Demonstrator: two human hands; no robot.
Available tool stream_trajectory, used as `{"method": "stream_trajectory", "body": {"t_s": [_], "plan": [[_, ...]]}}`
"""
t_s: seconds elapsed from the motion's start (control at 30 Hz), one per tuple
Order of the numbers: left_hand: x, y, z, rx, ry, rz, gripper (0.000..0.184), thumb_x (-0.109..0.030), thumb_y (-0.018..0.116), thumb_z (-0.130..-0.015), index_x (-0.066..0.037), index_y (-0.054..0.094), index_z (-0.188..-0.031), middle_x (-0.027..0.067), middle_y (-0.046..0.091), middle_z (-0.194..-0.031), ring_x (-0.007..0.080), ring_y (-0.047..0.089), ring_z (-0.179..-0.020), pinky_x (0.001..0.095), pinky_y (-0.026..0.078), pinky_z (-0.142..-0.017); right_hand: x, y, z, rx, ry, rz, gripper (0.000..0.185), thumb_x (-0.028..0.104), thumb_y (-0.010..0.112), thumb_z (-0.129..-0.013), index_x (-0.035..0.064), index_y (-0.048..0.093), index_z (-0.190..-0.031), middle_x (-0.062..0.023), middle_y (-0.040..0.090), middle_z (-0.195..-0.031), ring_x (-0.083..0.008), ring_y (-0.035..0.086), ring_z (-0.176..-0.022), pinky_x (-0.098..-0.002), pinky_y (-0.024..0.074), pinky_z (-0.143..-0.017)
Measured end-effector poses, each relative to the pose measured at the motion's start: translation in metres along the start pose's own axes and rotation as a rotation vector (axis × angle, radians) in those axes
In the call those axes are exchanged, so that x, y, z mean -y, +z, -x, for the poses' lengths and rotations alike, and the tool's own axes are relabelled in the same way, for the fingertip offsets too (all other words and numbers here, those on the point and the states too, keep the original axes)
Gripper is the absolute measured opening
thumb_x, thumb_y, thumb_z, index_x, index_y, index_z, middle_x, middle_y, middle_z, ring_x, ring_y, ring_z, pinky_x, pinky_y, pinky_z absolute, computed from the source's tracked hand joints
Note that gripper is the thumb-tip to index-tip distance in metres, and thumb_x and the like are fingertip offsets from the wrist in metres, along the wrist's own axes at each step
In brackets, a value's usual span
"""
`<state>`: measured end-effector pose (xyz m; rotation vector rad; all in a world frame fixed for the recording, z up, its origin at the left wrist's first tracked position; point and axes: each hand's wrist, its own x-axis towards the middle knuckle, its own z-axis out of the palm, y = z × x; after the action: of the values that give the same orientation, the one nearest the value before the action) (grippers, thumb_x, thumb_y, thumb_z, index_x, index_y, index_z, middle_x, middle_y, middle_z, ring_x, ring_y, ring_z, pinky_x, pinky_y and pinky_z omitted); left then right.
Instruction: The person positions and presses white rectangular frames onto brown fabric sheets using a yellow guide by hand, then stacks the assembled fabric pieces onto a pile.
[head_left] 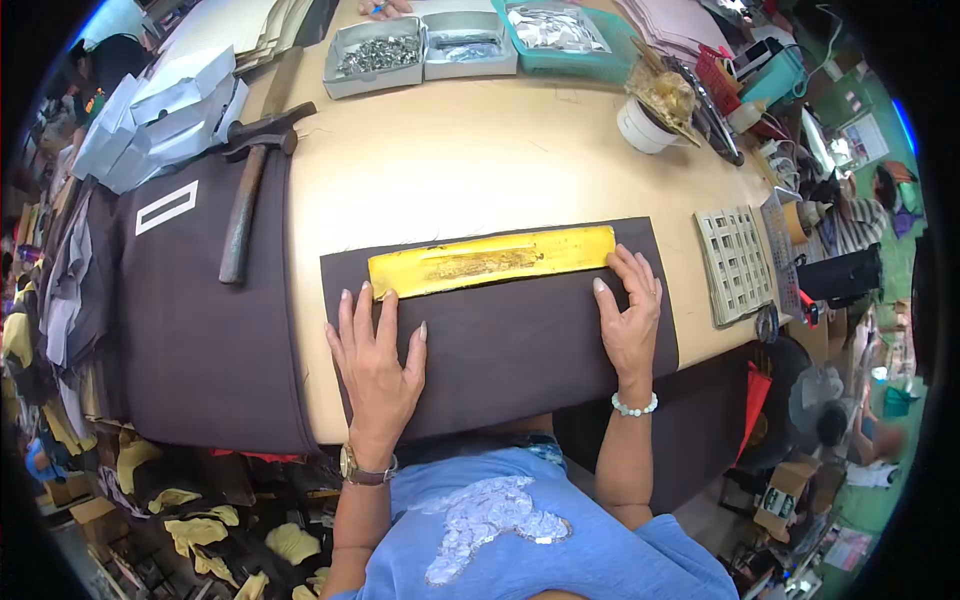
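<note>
A long yellow strip (490,258) with a brown smear along its middle lies across the upper part of a dark fabric piece (500,350) on the table. My left hand (375,365) rests on the cloth with fingers spread, its fingertips at the strip's lower left corner. At the other end, my right hand (632,315) has its fingertips on the strip's right end and its thumb apart on the cloth. Neither hand is closed around anything.
Left of the fabric lie a stack of dark cloth (210,330), a hammer (250,190) and a white rectangular frame (167,208). Along the back stand a box of metal pieces (375,85) and a teal tray (570,62). A white tub (645,128) and slotted cards (738,265) are rightward.
</note>
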<state>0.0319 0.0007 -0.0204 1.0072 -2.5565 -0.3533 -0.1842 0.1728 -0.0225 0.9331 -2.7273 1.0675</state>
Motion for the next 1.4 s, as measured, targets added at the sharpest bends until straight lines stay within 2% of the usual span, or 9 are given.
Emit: {"method": "stream_trajectory", "body": {"t_s": [0.47, 0.77, 0.9, 1.07, 1.4], "plan": [[0.0011, 0.0022, -0.0027, 0.082, 0.004, -0.040, 0.054, -0.025, 0.058, -0.087, -0.003, 0.045, -0.135, 0.0202, 0.033, -0.146, 0.0434, 0.021, -0.137, 0.0636, 0.018, -0.106, 0.0004, 0.0027, 0.0009, 0.006, -0.012, 0.064, 0.036, 0.017, 0.063, -0.084, 0.0045, 0.061, -0.118, -0.0097, 0.053, -0.133, -0.0319, 0.039, -0.130, -0.0498, 0.0199, -0.110], [-0.0001, 0.0002, -0.0041, 0.088, -0.003, -0.053, 0.054, -0.023, 0.058, -0.087, -0.004, 0.045, -0.135, 0.0202, 0.035, -0.143, 0.0430, 0.024, -0.135, 0.0623, 0.019, -0.106, -0.0015, 0.0031, 0.0007, 0.005, -0.009, 0.095, 0.036, 0.019, 0.064, -0.084, 0.0054, 0.061, -0.117, -0.0102, 0.052, -0.133, -0.0323, 0.039, -0.130, -0.0499, 0.0212, -0.110], [0.0003, 0.0013, -0.0019, 0.068, 0.000, -0.051, 0.054, -0.023, 0.059, -0.087, -0.005, 0.044, -0.136, 0.0172, 0.036, -0.144, 0.0407, 0.024, -0.136, 0.0615, 0.018, -0.106, 0.0009, 0.0031, 0.0016, -0.006, 0.000, 0.089, 0.038, 0.019, 0.065, -0.083, 0.0056, 0.060, -0.118, -0.0104, 0.051, -0.134, -0.0324, 0.039, -0.130, -0.0508, 0.0211, -0.110], [-0.0021, -0.0024, -0.0033, 0.056, 0.009, -0.027, 0.048, -0.020, 0.061, -0.086, -0.005, 0.050, -0.131, 0.0161, 0.041, -0.141, 0.0394, 0.026, -0.136, 0.0596, 0.019, -0.107, 0.0033, 0.0032, 0.0011, 0.002, 0.023, 0.099, 0.041, 0.020, 0.065, -0.083, 0.0052, 0.059, -0.120, -0.0103, 0.050, -0.135, -0.0320, 0.038, -0.130, -0.0510, 0.0213, -0.109], [-0.0008, -0.0017, -0.0026, 0.054, 0.025, -0.028, 0.049, -0.019, 0.061, -0.086, -0.004, 0.049, -0.131, 0.0178, 0.040, -0.141, 0.0404, 0.027, -0.135, 0.0587, 0.019, -0.107, 0.0043, 0.0032, 0.0018, 0.001, 0.009, 0.110, 0.041, 0.021, 0.065, -0.083, 0.0054, 0.059, -0.121, -0.0107, 0.050, -0.136, -0.0323, 0.038, -0.130, -0.0518, 0.0209, -0.109]]}}
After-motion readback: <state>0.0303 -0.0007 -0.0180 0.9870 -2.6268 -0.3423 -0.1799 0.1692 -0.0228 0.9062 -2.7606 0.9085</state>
